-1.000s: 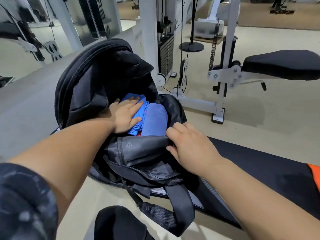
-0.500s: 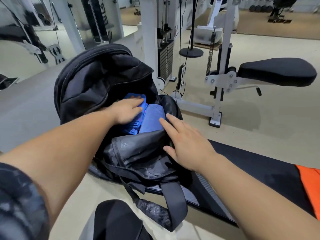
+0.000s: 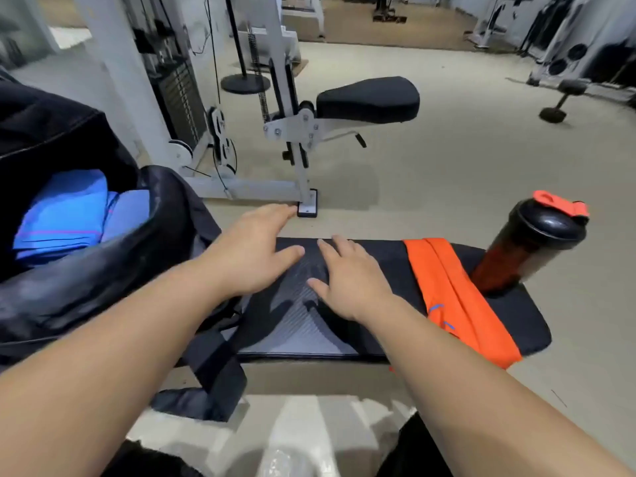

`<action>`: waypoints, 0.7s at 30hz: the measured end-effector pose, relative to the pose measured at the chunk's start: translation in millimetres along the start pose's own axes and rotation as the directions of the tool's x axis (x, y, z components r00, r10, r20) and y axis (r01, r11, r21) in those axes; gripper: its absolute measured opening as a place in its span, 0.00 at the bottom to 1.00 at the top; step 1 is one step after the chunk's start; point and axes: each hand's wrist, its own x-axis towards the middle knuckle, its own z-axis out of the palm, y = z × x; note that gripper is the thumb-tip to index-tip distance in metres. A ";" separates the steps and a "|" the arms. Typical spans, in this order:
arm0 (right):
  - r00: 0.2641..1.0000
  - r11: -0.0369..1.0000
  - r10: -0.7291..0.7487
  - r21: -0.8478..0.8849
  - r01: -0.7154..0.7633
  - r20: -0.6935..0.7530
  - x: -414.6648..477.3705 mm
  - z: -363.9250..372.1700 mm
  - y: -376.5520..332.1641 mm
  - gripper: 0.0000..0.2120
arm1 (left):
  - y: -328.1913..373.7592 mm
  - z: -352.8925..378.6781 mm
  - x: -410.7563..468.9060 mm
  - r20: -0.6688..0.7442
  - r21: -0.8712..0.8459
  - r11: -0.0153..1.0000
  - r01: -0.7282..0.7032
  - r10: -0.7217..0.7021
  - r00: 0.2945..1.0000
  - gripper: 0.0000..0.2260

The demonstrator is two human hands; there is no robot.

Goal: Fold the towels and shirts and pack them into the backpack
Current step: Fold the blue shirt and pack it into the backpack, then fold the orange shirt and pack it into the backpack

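Both hands empty, fingers spread flat over bench (image 3: 378, 256): left hand (image 3: 251, 256), right hand (image 3: 347, 280). Orange shirt (image 3: 454, 297) draped across bench just right of right hand, smooth fabric. Black backpack (image 3: 103, 270) gapes at left, folded blue towels (image 3: 69, 215) inside. Dark bottle (image 3: 530, 246) stands at far right.

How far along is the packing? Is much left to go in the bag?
Done: folded blue cloths sit inside the open backpack. In hand: nothing; the left hand and right hand are open over the bench. Left: the orange garment lying across the bench, not yet packed.
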 end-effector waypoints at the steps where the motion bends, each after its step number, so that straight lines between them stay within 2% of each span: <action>1: 0.997 0.997 0.077 -0.015 -0.077 0.015 -9.9 6.3 22.1 0.37 | 16.2 20.1 3.9 0.029 -0.030 0.999 -0.013 0.014 0.999 0.32; 5: 0.935 0.936 0.350 -0.044 -0.348 0.051 -54.7 23.3 100.7 0.36 | 66.3 99.9 16.4 0.168 -0.033 0.998 -0.059 0.064 0.984 0.34; 8: 0.891 0.891 0.453 -0.002 -0.453 0.033 -90.5 34.8 139.2 0.34 | 88.7 145.5 17.9 0.272 -0.012 0.998 -0.056 0.057 0.961 0.35; 12: 0.917 0.913 0.393 0.085 -0.398 0.074 -112.3 51.4 155.4 0.38 | 107.3 188.3 15.1 0.355 0.079 0.992 -0.099 0.065 0.933 0.35; 14: 0.933 0.924 0.357 0.132 -0.359 0.038 -113.4 51.1 158.8 0.37 | 114.4 198.7 13.0 0.298 0.162 0.981 -0.110 0.057 0.953 0.31; 17: 0.966 0.926 0.259 0.280 -0.253 0.018 -114.8 46.4 160.1 0.32 | 120.3 207.8 9.3 0.199 0.163 0.985 -0.059 0.026 0.980 0.31; 21: 0.999 0.900 0.049 0.432 -0.052 0.019 -118.3 46.9 153.1 0.28 | 123.6 218.9 2.0 0.078 0.102 0.995 -0.018 0.010 0.997 0.18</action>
